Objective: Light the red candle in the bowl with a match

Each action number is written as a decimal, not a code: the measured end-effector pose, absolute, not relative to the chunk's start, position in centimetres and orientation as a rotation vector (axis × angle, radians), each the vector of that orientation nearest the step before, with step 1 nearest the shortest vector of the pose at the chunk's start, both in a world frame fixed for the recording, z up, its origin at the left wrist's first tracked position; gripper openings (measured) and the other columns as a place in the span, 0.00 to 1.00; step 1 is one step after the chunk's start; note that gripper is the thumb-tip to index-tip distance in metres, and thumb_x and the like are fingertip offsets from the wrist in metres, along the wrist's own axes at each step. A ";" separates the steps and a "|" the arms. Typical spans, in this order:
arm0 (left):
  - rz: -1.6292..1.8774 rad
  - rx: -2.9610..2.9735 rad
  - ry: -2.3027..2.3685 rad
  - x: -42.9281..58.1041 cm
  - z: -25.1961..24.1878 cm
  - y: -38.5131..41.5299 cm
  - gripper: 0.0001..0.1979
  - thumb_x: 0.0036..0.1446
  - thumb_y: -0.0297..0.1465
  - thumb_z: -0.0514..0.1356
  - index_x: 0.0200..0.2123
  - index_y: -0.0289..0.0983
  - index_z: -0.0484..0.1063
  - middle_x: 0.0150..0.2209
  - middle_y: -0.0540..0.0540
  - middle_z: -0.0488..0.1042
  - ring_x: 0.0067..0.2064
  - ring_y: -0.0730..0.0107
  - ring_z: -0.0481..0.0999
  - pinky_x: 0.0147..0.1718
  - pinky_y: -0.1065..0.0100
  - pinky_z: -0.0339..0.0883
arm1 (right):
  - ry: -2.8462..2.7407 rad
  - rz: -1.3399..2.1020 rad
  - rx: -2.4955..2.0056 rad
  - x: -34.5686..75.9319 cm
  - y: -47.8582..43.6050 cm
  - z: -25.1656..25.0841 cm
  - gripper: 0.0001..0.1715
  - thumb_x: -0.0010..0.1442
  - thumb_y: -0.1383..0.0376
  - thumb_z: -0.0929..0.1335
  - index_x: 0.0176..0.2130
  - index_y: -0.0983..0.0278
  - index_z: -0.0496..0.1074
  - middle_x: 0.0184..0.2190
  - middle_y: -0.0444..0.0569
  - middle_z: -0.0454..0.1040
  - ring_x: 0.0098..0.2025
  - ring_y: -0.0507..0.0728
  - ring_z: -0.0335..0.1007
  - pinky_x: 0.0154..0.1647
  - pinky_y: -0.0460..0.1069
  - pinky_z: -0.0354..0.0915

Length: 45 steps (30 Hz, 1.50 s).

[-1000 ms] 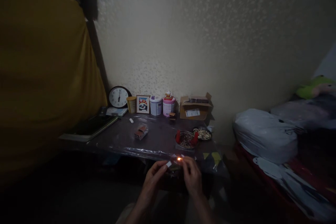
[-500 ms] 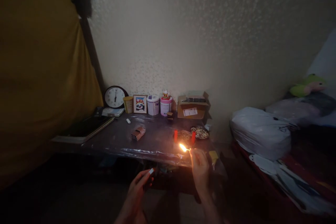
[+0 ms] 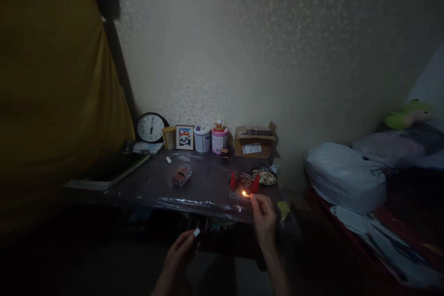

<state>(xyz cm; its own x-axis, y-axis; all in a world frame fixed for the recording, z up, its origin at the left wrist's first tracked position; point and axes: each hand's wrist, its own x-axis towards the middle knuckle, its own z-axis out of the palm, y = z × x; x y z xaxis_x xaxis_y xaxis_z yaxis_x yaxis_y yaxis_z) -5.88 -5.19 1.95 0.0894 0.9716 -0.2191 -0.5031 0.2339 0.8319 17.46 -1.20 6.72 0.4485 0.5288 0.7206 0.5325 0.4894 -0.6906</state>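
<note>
Pinched in the fingers of my right hand (image 3: 264, 217) is a lit match (image 3: 247, 195), its small flame pointing left. The match is over the near rim of a round dish (image 3: 239, 193) with red pieces (image 3: 255, 182) standing at its sides. My left hand (image 3: 180, 250), lower and in front of the table edge, is closed around a small matchbox (image 3: 196, 232); only its pale end shows clearly. Behind the dish to the right, a dark plate (image 3: 264, 176) holds many matchsticks. Stacked brown matchboxes (image 3: 182, 175) in clear wrap lie on the table.
Along the wall stand a clock (image 3: 151, 127), a yellow cup (image 3: 169, 138), a panda picture (image 3: 184, 138), two lidded tubs (image 3: 202, 139) and an open cardboard box (image 3: 255, 143). Plastic film covers the table (image 3: 208, 180). White bags (image 3: 347, 178) are piled at the right.
The match flame has shrunk from a large bright blaze to a small glow, and the room looks darker. My left hand has dropped slightly; my right hand has hardly moved.
</note>
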 end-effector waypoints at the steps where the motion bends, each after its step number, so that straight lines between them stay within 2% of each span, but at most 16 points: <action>1: 1.228 0.667 0.915 -5.9 1.8 -5.1 0.14 0.41 0.40 0.65 0.31 0.39 0.76 0.29 0.47 0.78 0.36 0.64 0.74 0.37 0.67 0.63 | -1.180 0.004 -1.131 17.5 -1.1 6.7 0.10 0.57 0.61 0.64 0.29 0.64 0.70 0.28 0.47 0.70 0.32 0.54 0.67 0.34 0.49 0.64; 4: 1.225 0.651 0.950 -6.1 1.0 -4.6 0.16 0.39 0.41 0.66 0.31 0.39 0.76 0.28 0.47 0.78 0.35 0.64 0.75 0.37 0.67 0.63 | -1.203 0.014 -1.116 17.4 -0.8 6.8 0.10 0.57 0.62 0.65 0.29 0.64 0.71 0.28 0.47 0.70 0.33 0.55 0.67 0.35 0.49 0.64; 9: 1.272 0.588 1.025 -6.0 -0.8 -3.6 0.20 0.33 0.43 0.68 0.30 0.37 0.76 0.24 0.47 0.77 0.31 0.64 0.75 0.32 0.67 0.62 | -1.245 0.040 -1.115 17.3 -0.6 7.2 0.10 0.58 0.62 0.64 0.30 0.64 0.71 0.30 0.48 0.71 0.35 0.55 0.68 0.38 0.50 0.64; 18: 1.273 0.585 1.070 -5.9 -1.0 -3.5 0.20 0.32 0.43 0.68 0.30 0.38 0.76 0.25 0.47 0.77 0.32 0.64 0.74 0.31 0.67 0.62 | -1.279 -0.003 -1.110 17.2 0.1 7.6 0.10 0.58 0.62 0.64 0.29 0.64 0.71 0.29 0.47 0.71 0.34 0.55 0.68 0.37 0.50 0.64; 23: 1.283 0.566 1.015 -5.7 -0.9 -3.5 0.19 0.32 0.42 0.68 0.28 0.38 0.76 0.22 0.48 0.76 0.28 0.66 0.74 0.27 0.69 0.62 | -1.281 -0.010 -1.113 17.1 0.3 7.8 0.11 0.58 0.61 0.64 0.29 0.63 0.71 0.28 0.47 0.71 0.33 0.55 0.68 0.36 0.50 0.64; 30: 1.265 0.571 0.967 -5.7 -0.7 -3.8 0.18 0.36 0.42 0.67 0.30 0.38 0.76 0.24 0.47 0.76 0.30 0.65 0.74 0.32 0.65 0.63 | -1.249 0.031 -1.102 17.4 1.4 7.6 0.11 0.57 0.60 0.64 0.29 0.64 0.71 0.28 0.48 0.72 0.33 0.55 0.68 0.36 0.50 0.65; 33: 1.228 0.578 0.942 -5.9 -0.7 -3.7 0.18 0.35 0.41 0.67 0.30 0.37 0.76 0.25 0.47 0.76 0.31 0.66 0.73 0.33 0.67 0.63 | -1.232 0.077 -1.099 17.6 2.2 7.3 0.12 0.56 0.59 0.65 0.30 0.64 0.72 0.29 0.48 0.74 0.33 0.56 0.70 0.37 0.51 0.66; 39: 1.288 0.532 0.965 -5.8 -1.3 -3.3 0.18 0.33 0.41 0.68 0.28 0.37 0.76 0.21 0.47 0.75 0.26 0.68 0.72 0.27 0.70 0.61 | -1.109 0.280 -1.109 17.5 3.5 7.0 0.14 0.52 0.56 0.68 0.33 0.65 0.73 0.30 0.50 0.76 0.32 0.57 0.72 0.35 0.52 0.67; 45: 1.290 0.523 0.962 -5.7 -1.7 -3.3 0.19 0.33 0.42 0.68 0.30 0.38 0.76 0.25 0.46 0.77 0.30 0.64 0.75 0.31 0.67 0.63 | -0.989 0.432 -1.025 17.0 4.3 8.0 0.15 0.48 0.56 0.69 0.30 0.66 0.72 0.27 0.48 0.75 0.29 0.57 0.72 0.32 0.51 0.69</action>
